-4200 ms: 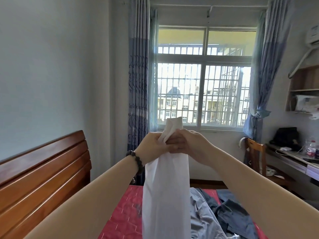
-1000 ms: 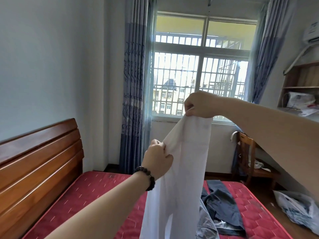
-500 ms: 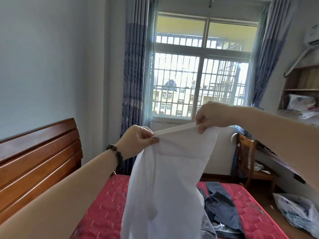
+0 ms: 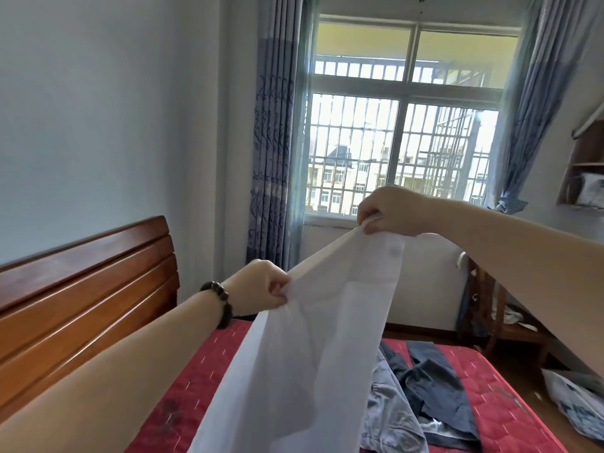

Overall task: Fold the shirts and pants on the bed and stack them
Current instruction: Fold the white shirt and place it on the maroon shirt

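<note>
From the head view, the left hand (image 4: pixel 261 284) pinches one end of the top edge of a thin white cloth garment (image 4: pixel 300 364), and the right hand (image 4: pixel 390 210), higher and further off, pinches the other end, so the cloth hangs in the air above the red quilted bed (image 4: pixel 202 380). Below the right hand lies a loose heap of grey and dark blue clothes (image 4: pixel 421 393). The step looks like spreading the garment out; next it probably needs lowering flat onto the bed.

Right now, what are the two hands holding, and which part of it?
A white garment, held up over the bed. The left hand and right hand each pinch its top edge, one at each end, right higher.
</note>
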Motion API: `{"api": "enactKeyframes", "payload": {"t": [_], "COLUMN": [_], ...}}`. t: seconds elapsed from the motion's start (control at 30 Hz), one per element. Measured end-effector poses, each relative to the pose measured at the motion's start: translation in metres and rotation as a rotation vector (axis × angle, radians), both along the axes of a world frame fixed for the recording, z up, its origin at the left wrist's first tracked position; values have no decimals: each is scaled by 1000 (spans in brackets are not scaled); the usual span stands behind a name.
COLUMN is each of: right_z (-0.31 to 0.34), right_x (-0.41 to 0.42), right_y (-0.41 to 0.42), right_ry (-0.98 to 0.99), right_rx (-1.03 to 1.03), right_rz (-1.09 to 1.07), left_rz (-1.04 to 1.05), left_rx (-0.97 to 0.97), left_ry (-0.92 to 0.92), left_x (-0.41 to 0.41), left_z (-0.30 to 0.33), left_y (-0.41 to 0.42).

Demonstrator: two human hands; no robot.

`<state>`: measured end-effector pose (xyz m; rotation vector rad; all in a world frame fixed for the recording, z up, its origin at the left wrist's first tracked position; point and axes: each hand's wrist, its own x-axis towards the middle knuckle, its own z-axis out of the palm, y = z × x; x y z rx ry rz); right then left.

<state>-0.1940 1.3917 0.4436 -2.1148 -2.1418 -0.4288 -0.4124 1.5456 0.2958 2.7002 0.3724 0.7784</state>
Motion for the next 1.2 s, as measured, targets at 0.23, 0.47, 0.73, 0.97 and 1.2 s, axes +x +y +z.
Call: {"api": "enactKeyframes", "payload": {"t": [0.23,0.47,0.73,0.97,1.2], "right_z": [-3,13,17,13,-9], "right_x": [-29,-28,16,45,26], "right_y": [10,-5,-49,-66,-47], "right_ry": [-40,-100,-95,10,139], "right_rx": [20,48,58,110,153], "right_rz": [74,18,-141,-110,29], "left_rz": [49,99,28,65,351], "left_rx": [-338,-613,-861,-720,-506], "left_ry": [-181,-227,-324,-321,-415], "left_x": [8,41,11,-59,-101], "left_z": [-68,-123,-101,-28,-23], "left_y": [-20,-67,-53,-32,-50]}}
